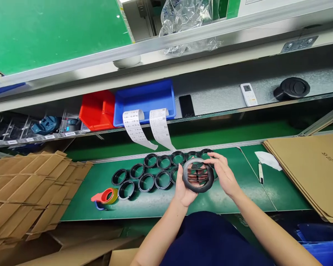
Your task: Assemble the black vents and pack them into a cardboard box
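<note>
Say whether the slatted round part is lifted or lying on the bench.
Lifted. The left hand holds the slatted round part from behind, and the right hand touches its upper rim.

A round, dark slatted ring is held up above the worktop, between four and five o'clock from the middle of the view. Its broad rim looks matte and smooth — a full circle, its open face turned up toward the camera. Thin, glossy black bars cross the opening from nine to three o'clock, with a short upright part among them; green shows through toward twelve. The left hand grips it around eight to nine o'clock, while the right hand's fingertips touch the rim near one.
</note>
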Action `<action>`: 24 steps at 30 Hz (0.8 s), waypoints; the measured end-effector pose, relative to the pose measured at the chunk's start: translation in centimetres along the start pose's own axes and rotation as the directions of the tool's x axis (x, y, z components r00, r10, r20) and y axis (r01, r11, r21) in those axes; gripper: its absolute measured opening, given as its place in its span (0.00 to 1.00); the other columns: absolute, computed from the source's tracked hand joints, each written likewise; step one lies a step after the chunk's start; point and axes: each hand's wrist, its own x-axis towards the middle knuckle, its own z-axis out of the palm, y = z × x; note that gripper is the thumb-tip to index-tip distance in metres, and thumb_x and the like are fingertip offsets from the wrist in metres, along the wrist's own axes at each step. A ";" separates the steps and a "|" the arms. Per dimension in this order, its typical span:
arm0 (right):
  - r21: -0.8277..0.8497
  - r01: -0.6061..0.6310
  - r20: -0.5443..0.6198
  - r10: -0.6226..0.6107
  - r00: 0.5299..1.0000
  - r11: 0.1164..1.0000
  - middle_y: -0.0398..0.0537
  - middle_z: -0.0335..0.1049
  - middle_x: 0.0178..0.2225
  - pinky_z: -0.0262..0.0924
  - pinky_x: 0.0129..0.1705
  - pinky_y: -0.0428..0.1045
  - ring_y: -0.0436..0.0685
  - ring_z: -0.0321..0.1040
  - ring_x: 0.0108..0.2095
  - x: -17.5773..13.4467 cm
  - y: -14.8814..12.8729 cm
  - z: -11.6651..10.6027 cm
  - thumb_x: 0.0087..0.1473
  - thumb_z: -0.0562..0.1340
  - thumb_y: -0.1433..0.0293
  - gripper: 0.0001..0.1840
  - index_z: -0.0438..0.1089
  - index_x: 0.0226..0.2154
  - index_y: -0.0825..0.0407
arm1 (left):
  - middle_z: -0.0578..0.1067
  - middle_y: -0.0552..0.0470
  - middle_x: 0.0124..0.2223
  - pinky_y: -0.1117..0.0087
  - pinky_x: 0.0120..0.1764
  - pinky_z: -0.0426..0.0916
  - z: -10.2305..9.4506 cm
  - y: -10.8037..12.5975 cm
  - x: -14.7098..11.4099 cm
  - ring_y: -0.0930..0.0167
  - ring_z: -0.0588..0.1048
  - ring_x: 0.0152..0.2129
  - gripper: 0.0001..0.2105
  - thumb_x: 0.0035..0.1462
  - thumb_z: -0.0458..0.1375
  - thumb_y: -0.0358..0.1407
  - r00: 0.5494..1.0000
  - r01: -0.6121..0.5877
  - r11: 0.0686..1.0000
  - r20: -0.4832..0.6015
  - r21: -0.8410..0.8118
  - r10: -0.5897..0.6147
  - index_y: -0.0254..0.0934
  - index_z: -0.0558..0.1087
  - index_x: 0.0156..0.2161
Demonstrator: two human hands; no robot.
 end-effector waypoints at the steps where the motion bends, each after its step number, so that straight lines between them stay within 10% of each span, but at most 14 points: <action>1: 0.001 -0.011 0.008 0.011 1.000 1.000 0.49 0.64 0.56 0.49 0.63 0.64 0.62 0.53 0.61 0.0 0.2 -0.3 0.67 0.47 0.55 0.23 0.75 0.44 0.43 | 0.76 0.39 0.51 0.45 0.59 0.58 0.1 -0.2 0.2 0.55 0.70 0.54 0.29 0.61 0.50 0.56 1.000 0.004 1.000 -0.007 -0.005 -0.004 0.38 0.68 0.58; 12: -0.015 -0.048 0.060 0.049 0.997 0.999 0.50 0.64 0.56 0.52 0.62 0.63 0.62 0.56 0.59 -0.5 2.2 -1.9 0.67 0.45 0.55 0.26 0.75 0.46 0.44 | 0.76 0.40 0.52 0.46 0.58 0.60 0.5 -2.0 1.3 0.54 0.71 0.53 0.28 0.60 0.52 0.57 0.995 0.024 0.999 -0.096 0.039 -0.020 0.37 0.71 0.54; 16: -0.176 0.120 0.126 -0.099 0.987 0.977 0.51 0.57 0.63 0.50 0.64 0.66 0.63 0.51 0.62 -1.1 3.4 -1.2 0.68 0.43 0.56 0.26 0.69 0.56 0.44 | 0.77 0.41 0.49 0.54 0.57 0.64 -0.2 -2.1 1.6 0.59 0.73 0.50 0.27 0.61 0.52 0.55 0.986 0.006 1.000 -0.166 0.001 -0.006 0.34 0.72 0.51; 20: -0.277 0.448 0.505 -0.268 0.820 0.850 0.55 0.51 0.67 0.40 0.67 0.70 0.67 0.41 0.67 -3.3 5.3 0.4 0.64 0.53 0.53 0.31 0.57 0.64 0.48 | 0.78 0.43 0.47 0.60 0.56 0.66 -2.9 -2.4 1.4 0.61 0.74 0.49 0.24 0.61 0.54 0.53 0.926 -0.006 0.999 -0.378 -0.051 -0.014 0.32 0.73 0.48; 24: -0.304 0.271 0.668 0.001 0.744 0.913 0.60 0.32 0.71 0.40 0.66 0.72 0.73 0.29 0.69 -4.8 7.3 1.5 0.54 0.63 0.48 0.50 0.43 0.69 0.46 | 0.78 0.40 0.48 0.56 0.59 0.62 -5.3 -4.4 1.2 0.56 0.71 0.54 0.26 0.58 0.57 0.52 0.878 0.101 0.995 -0.471 0.002 -0.088 0.31 0.72 0.51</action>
